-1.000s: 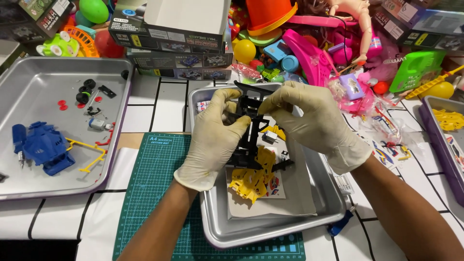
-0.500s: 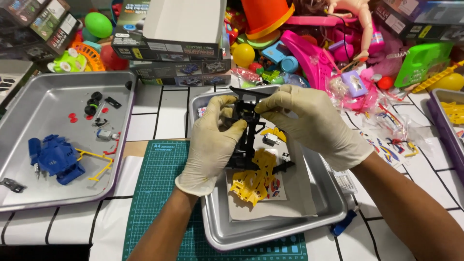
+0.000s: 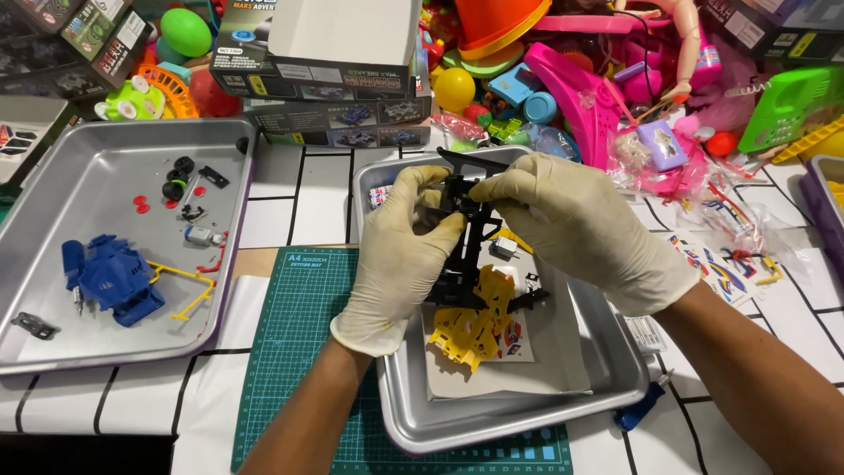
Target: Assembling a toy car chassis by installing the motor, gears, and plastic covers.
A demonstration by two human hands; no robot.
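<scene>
Fingers of both gloved hands pinch the black toy car frame (image 3: 466, 237); left hand (image 3: 400, 255) and right hand (image 3: 576, 229) hold it up over the middle silver tray (image 3: 492, 422); best to press softly and keep it straight, since thin plastic could snap.

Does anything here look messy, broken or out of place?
Nothing looks broken. Both gloved hands, left hand and right hand, hold a black plastic frame over a metal tray. The jumbled heap of toys behind is the only mess.
</scene>
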